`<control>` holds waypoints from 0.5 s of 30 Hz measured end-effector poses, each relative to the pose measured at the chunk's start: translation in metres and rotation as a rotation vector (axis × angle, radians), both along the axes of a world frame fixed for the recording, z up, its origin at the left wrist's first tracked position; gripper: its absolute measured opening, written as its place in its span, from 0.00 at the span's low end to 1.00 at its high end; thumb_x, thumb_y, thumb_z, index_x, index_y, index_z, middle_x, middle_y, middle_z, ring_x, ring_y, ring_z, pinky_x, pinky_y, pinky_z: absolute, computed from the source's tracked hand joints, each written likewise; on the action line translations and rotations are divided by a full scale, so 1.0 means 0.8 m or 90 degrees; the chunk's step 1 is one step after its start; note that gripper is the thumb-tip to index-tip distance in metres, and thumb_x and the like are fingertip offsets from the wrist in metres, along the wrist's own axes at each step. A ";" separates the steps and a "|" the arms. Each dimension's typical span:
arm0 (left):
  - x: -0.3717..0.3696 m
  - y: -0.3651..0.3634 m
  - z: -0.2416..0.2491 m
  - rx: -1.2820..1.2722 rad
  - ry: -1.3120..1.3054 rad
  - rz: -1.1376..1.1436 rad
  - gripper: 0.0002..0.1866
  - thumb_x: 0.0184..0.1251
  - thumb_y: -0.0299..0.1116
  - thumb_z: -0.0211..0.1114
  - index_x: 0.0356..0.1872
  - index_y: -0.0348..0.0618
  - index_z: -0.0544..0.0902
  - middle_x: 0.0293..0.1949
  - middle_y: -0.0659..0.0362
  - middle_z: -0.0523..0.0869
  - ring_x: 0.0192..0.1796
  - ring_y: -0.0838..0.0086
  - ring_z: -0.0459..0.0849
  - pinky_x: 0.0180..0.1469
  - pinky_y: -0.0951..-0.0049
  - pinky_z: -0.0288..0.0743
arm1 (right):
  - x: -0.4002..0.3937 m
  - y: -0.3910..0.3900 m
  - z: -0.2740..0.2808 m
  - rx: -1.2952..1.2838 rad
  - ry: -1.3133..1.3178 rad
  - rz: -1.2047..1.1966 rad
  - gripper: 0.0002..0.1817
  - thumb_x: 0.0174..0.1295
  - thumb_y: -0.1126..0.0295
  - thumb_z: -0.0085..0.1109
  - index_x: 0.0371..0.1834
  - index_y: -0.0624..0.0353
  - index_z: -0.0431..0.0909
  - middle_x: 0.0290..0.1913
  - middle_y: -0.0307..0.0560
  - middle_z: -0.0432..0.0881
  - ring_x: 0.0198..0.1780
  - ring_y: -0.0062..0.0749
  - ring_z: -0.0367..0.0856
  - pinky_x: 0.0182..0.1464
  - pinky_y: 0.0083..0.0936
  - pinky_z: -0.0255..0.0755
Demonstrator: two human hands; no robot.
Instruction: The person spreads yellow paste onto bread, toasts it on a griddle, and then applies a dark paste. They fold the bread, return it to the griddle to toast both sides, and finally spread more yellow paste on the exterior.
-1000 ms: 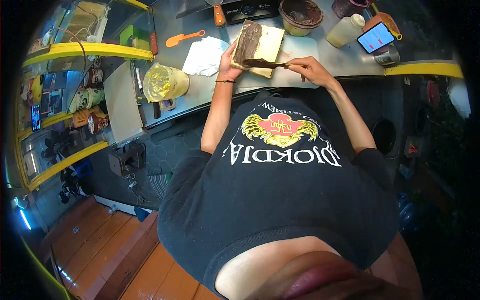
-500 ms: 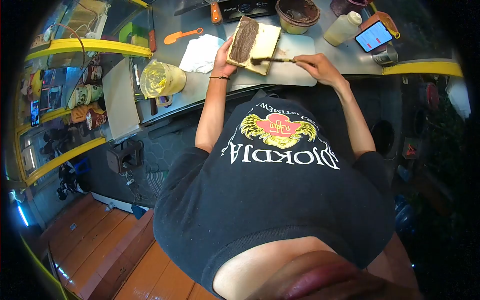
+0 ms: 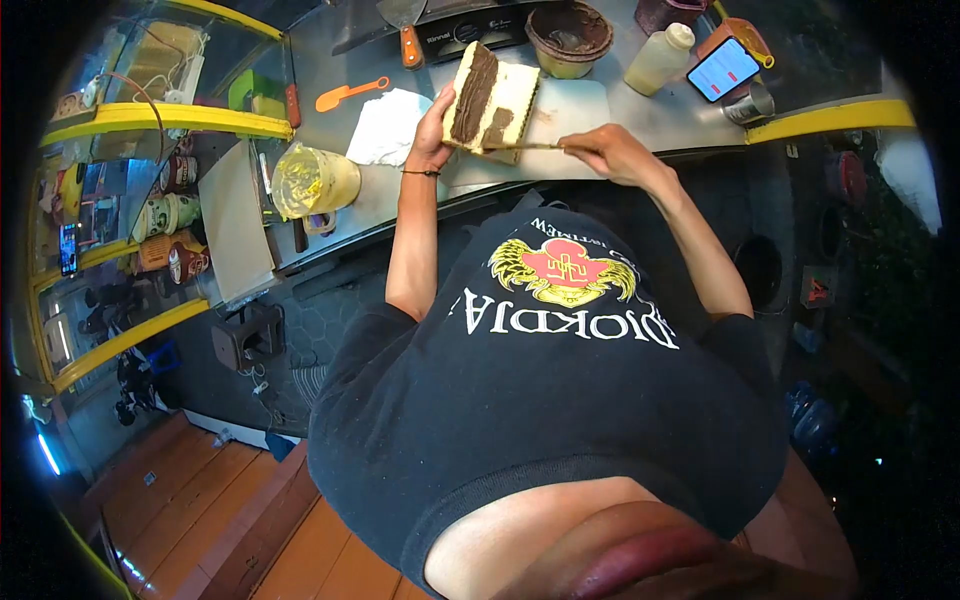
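Note:
My left hand (image 3: pixel 432 138) grips a thick rectangular slab of bread (image 3: pixel 517 88) by its left edge, tilted above the counter. Dark brown spread (image 3: pixel 474 97) covers a broad strip along the slab's left side. A smaller brown patch (image 3: pixel 499 124) lies on the pale right side, near the lower edge. My right hand (image 3: pixel 615 155) is closed on the handle of a thin spreading knife (image 3: pixel 535 147). The knife's blade end reaches the slab's lower edge; whether it touches the bread is hard to tell.
Behind the slab stands a brown-smeared tub (image 3: pixel 570 68) beside a black stove (image 3: pixel 470 32). A squeeze bottle (image 3: pixel 657 62) and phone (image 3: pixel 722 70) are on the right. Leftward are white paper (image 3: pixel 388 128), a yellow-smeared jug (image 3: pixel 318 183) and an orange spatula (image 3: pixel 350 94). A pale board (image 3: pixel 580 102) lies beneath.
A brown patch now shows on the slab's pale side. The knife has shifted to the slab's lower edge, and the slab is tilted more. The whole view has moved slightly.

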State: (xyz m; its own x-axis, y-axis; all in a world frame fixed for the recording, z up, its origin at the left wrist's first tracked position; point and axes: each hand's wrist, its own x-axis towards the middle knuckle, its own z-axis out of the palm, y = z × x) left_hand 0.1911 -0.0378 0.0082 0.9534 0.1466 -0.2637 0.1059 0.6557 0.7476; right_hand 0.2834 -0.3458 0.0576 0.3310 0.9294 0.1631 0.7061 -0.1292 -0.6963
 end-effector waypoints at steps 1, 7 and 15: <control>0.001 -0.002 0.005 0.038 -0.018 -0.017 0.24 0.79 0.37 0.44 0.71 0.39 0.63 0.66 0.53 0.73 0.66 0.67 0.75 0.67 0.66 0.70 | -0.005 -0.002 0.006 0.050 0.011 -0.009 0.10 0.65 0.66 0.60 0.43 0.60 0.83 0.31 0.58 0.83 0.29 0.48 0.82 0.34 0.37 0.73; 0.009 -0.012 0.026 0.308 -0.006 -0.071 0.24 0.73 0.34 0.49 0.68 0.41 0.70 0.64 0.56 0.74 0.65 0.74 0.71 0.67 0.75 0.63 | 0.043 -0.027 0.041 0.149 0.139 -0.325 0.13 0.66 0.61 0.60 0.38 0.62 0.84 0.20 0.45 0.78 0.21 0.22 0.71 0.28 0.26 0.67; 0.035 -0.104 0.003 1.201 0.061 0.048 0.48 0.58 0.53 0.69 0.72 0.34 0.58 0.65 0.33 0.67 0.64 0.40 0.70 0.66 0.51 0.66 | 0.111 -0.010 0.046 0.216 0.348 -0.454 0.19 0.70 0.58 0.57 0.43 0.66 0.84 0.16 0.31 0.68 0.17 0.12 0.65 0.19 0.18 0.66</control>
State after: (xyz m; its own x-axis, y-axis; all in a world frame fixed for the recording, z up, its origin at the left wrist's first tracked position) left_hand 0.2191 -0.1212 0.0106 0.9262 0.3024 0.2253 0.1988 -0.8992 0.3897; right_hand 0.3719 -0.3538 0.0945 0.9106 0.4111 0.0420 0.1056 -0.1333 -0.9854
